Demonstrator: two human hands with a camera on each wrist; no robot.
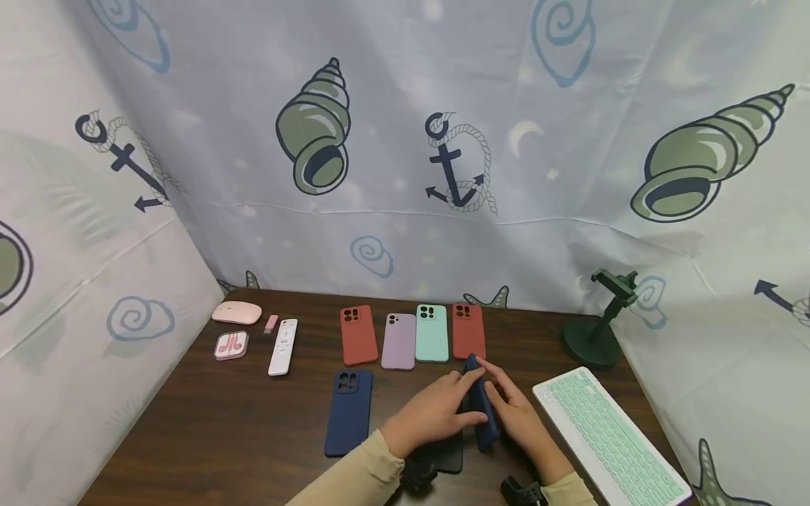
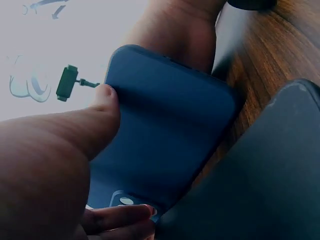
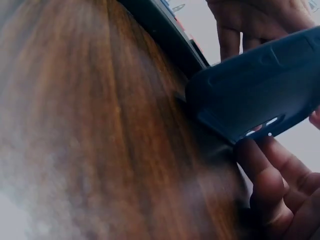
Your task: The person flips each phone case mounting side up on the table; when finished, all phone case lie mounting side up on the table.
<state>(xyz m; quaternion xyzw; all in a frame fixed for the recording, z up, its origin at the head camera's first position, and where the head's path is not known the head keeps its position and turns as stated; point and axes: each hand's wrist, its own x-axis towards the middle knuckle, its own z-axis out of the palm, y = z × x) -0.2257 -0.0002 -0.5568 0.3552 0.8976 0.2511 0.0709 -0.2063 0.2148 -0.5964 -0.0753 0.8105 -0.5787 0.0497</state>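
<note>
A dark blue phone case (image 1: 484, 420) stands on its long edge between my two hands. My left hand (image 1: 435, 413) grips it, and in the left wrist view the thumb lies on its back while fingers reach the camera cutout. From the other side my right hand (image 1: 515, 416) pinches the case's edge; the right wrist view shows its fingertips (image 3: 250, 152) near the cutout and the hollow inside of the case (image 3: 270, 95). A black flat slab (image 1: 448, 455) lies on the table under my left hand, partly hidden by it.
Left of my hands lies another blue phone case (image 1: 349, 414). Behind are red (image 1: 358, 336), lilac (image 1: 399, 342), mint (image 1: 432, 334) and second red (image 1: 468, 330) cases. A keyboard (image 1: 610, 436) and green stand (image 1: 595, 337) are right; a remote (image 1: 283, 347) and mouse (image 1: 237, 312) left.
</note>
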